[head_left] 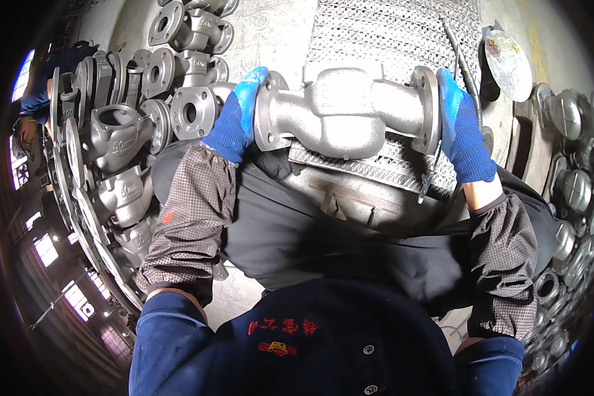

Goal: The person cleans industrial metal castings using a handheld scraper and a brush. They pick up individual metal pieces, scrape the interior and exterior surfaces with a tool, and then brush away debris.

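Now we hold a grey cast valve body (346, 112) between both gloved hands, level and crosswise above a diamond-patterned metal surface (396, 33). Our left hand (234, 122) has its fingers (249, 89) clamped over the left flange (265, 115); our right hand (464, 129) has its fingers wrapped on the right flange (428, 109). To our left lies a heap of similar flanged castings (122, 138). At the right edge, rounded grey caps (574, 191) are stacked well apart from the valve body.
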A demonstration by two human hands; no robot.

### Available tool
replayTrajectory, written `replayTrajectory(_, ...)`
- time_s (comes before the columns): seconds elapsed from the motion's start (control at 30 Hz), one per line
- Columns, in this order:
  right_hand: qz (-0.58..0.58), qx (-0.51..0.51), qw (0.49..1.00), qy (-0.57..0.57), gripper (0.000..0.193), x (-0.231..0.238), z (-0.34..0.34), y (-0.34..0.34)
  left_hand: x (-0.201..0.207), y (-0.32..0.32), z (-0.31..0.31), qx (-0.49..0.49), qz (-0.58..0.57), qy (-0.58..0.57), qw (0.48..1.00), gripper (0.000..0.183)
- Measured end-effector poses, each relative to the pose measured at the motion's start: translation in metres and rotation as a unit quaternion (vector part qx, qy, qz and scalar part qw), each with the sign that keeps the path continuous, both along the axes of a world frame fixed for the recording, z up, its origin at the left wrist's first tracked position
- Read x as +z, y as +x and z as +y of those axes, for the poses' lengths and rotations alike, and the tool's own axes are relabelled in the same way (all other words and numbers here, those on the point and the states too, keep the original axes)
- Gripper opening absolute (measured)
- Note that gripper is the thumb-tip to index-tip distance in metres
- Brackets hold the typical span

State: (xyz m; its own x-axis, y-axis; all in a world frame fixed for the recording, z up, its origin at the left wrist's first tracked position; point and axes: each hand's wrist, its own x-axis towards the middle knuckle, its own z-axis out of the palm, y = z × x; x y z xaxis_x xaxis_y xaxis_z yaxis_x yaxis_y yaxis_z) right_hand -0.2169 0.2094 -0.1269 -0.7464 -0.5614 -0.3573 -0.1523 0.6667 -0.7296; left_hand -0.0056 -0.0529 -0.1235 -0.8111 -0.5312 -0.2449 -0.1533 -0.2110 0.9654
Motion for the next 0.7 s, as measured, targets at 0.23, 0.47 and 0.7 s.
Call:
replayTrajectory(0.23, 0.079, 0.092, 0.988, -0.097, 0.042, -0.009, 0.016, 0.005, 0.003, -0.010, -0.002, -0.010, -0.009, -0.046, 0.999, 0.039)
replayTrajectory(0.47, 0.028, -0.104, 0.976, -0.191, 0.038, -0.058, 0.016, 0.035, 0.003, -0.012, -0.001, 0.090, -0.133, 0.144, 0.977, 0.037)
replayTrajectory(0.7, -0.223, -0.294, 0.908, -0.196, 0.043, -0.014, 0.005, 0.034, 0.049, -0.009, 0.007, -0.028, -0.089, -0.199, 0.976, 0.038)
